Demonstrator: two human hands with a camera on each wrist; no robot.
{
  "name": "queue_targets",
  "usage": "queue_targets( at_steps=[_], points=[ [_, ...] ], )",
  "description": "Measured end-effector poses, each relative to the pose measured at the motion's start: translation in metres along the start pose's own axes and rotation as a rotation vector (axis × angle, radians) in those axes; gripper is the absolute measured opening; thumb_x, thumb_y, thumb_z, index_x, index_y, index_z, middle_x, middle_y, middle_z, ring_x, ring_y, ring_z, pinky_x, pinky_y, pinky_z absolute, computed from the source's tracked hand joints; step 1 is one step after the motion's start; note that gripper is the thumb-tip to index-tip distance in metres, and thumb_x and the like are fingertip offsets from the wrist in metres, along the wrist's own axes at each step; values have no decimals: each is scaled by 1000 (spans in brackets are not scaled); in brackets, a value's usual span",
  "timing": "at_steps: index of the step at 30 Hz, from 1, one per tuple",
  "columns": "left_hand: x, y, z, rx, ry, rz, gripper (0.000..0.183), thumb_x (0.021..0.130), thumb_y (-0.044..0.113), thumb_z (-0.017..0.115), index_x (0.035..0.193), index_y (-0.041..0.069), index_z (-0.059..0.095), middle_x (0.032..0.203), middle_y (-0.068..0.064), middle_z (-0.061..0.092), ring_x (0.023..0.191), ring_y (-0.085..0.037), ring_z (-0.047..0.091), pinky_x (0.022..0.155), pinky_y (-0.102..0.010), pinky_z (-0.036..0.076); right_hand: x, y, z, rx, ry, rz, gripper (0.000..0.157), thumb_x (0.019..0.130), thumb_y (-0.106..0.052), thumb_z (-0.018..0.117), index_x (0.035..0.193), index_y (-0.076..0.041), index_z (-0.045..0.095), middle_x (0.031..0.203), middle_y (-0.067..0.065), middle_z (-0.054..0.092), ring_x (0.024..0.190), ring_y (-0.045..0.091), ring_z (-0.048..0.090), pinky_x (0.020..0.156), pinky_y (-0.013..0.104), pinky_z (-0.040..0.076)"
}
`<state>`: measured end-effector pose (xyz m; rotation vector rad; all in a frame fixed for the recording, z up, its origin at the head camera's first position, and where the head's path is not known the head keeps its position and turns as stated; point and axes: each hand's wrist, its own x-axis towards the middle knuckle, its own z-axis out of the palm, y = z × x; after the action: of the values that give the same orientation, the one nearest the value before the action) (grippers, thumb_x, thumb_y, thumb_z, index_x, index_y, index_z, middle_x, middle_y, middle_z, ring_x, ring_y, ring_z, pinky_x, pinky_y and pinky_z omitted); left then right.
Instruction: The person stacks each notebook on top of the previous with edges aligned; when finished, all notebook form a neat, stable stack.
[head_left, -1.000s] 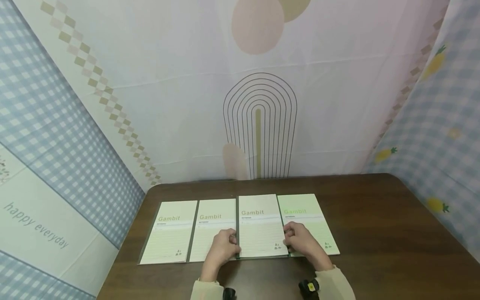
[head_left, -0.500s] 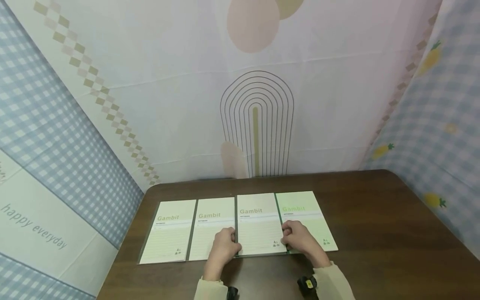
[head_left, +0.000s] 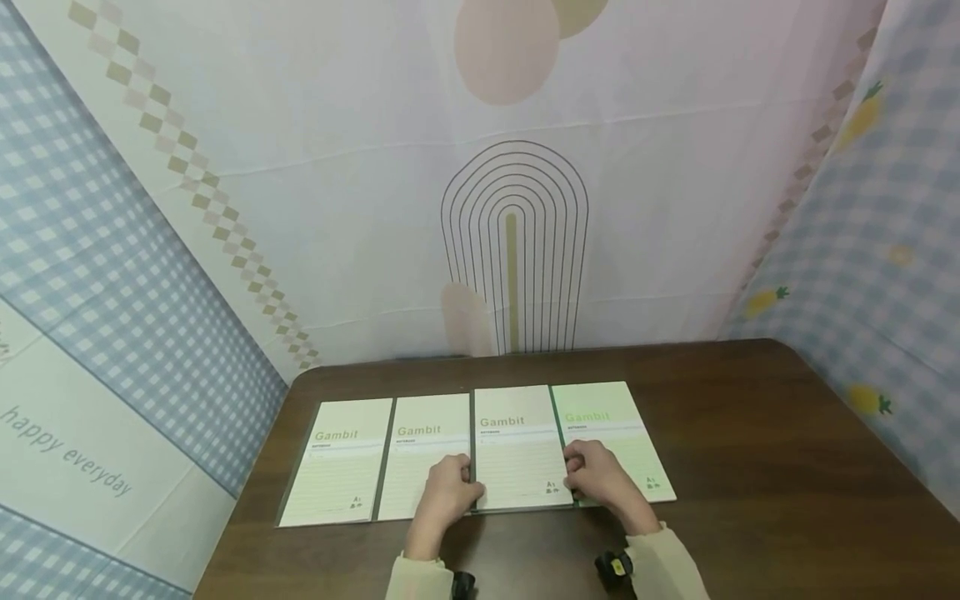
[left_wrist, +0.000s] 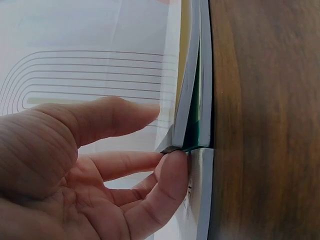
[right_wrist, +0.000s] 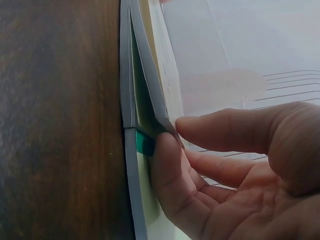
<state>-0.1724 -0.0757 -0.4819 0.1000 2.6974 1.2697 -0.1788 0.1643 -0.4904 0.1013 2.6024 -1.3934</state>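
A pale cream notebook [head_left: 517, 467] marked "Gambit" lies on top of another notebook [left_wrist: 205, 90] with a green spine, third from the left in a row. My left hand [head_left: 447, 492] pinches its left edge, thumb above and fingertips tucked below the corner. At the right edge my right hand [head_left: 602, 477] does likewise, its thumb on the cover rim. Both wrist views show the upper notebook tilted slightly up off the lower one, a narrow wedge between them. The right hand partly covers a light green notebook [head_left: 622, 417], the left hand a second cream notebook [head_left: 431, 417].
A further cream notebook [head_left: 337, 475] ends the row at the left. All lie on a dark brown wooden table [head_left: 780, 467]. Behind it hangs a pale patterned cloth [head_left: 337, 233], with blue checked cloths [head_left: 150, 275] at the sides.
The head view has shifted slightly. The upper notebook sits a touch differently over the lower one, whose green spine now shows more along the right edge. Both hands keep their grip.
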Motion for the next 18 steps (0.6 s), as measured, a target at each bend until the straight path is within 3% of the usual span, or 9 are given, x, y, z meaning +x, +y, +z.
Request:
queue_targets(
  at_steps=[6,12,18],
  points=[
    [1,0,1,-40,-11,6,7,79,1,69,84,-1,64,56,0,52,46,-10,43,42,-21,36,-1,0,-1,-32,17,-2,32,76,12,68,108,9,65,80,8,58,68,20,56,55,31,50],
    [1,0,-1,-48,-29,-14,20,84,6,67,98,-8,68,60,-4,58,48,-11,46,44,-22,38,0,1,-3,-30,41,-15,33,78,9,66,111,9,64,78,7,59,61,19,54,53,30,46],
    [-1,3,-6,-18,-6,1,40,88,11,68,117,-17,62,85,-17,68,67,-21,63,57,-35,53,1,2,-7,-37,68,-35,30,81,2,63,111,8,66,75,5,56,62,18,49,58,30,39]
  ],
)
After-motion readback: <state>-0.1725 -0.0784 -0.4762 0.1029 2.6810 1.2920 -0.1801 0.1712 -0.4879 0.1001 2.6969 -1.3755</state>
